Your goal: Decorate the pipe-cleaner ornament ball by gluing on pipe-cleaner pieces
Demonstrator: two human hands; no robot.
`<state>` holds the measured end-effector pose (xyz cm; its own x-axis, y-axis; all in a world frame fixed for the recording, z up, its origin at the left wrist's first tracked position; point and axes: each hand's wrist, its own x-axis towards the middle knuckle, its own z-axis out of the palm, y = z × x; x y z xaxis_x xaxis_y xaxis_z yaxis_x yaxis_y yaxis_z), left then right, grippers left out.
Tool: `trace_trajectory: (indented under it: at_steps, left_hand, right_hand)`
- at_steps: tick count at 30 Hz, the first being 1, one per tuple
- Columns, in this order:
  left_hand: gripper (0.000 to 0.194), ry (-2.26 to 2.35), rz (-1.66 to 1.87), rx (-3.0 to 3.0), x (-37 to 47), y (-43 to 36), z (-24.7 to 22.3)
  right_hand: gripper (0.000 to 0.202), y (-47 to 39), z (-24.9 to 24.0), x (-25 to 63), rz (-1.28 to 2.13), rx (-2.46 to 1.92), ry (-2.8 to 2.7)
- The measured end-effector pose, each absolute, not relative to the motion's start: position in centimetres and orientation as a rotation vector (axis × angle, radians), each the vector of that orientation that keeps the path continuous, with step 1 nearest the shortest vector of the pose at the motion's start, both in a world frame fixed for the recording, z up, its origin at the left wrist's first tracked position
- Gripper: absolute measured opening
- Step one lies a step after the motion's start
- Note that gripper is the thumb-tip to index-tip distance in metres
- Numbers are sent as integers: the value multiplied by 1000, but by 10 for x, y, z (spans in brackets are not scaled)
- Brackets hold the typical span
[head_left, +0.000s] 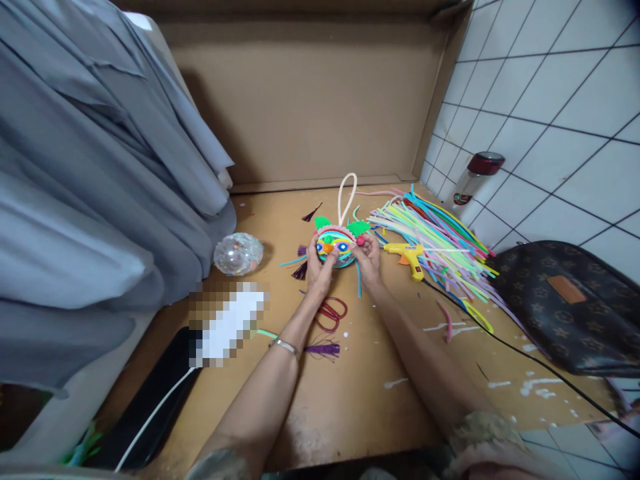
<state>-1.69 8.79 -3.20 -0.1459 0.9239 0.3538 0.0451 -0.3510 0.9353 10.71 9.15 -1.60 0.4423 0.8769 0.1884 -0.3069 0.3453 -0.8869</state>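
My left hand (321,268) is closed round the left side of a colourful animal-face ornament (344,245), its thumb on the front. The ornament has green ears, blue eyes, an orange nose and a white loop on top. My right hand (369,259) is closed at its right edge, the thumb near the right eye. A small red ball (361,240) shows at the right fingertips; whether it is fixed to the ornament I cannot tell. Red-handled scissors (332,313) lie below, partly behind my left wrist. Purple tassels (327,349) lie near.
A yellow glue gun (407,257) lies right of my hands, beside many coloured fuzzy sticks (440,233). Further right are a brown bag (565,313) and a bottle (473,183). At left stand a clear ball (239,253) and grey cloth (125,153). Cardboard (305,100) closes the back.
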Motion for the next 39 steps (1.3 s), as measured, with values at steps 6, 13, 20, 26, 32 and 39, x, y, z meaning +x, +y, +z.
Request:
trace_trajectory:
  at_steps: [6,13,20,26,32,39]
  left_hand:
    - [70,1163,1575,1372,-15,84,-26]
    - [68,1221,1591,1382,-12,81,-20]
    - [62,1267,1592,1431,-12,76,-14]
    - [60,1260,1634,1472,-10,76,-14]
    - [63,1255,1648,1506,-9,76,-14]
    - [63,1253,1667,1489,-9,77,-14]
  right_hand:
    - [43,88,-12,105,832,-881,-789]
    - [43,85,-12,105,866,-875,-770]
    - [40,83,-11,104,856,-870,-795]
    - [38,83,-12,103,863,-884,-805]
    - [38,81,-13,104,892,-837,-800]
    - [45,82,-11,106,967,-830,-755]
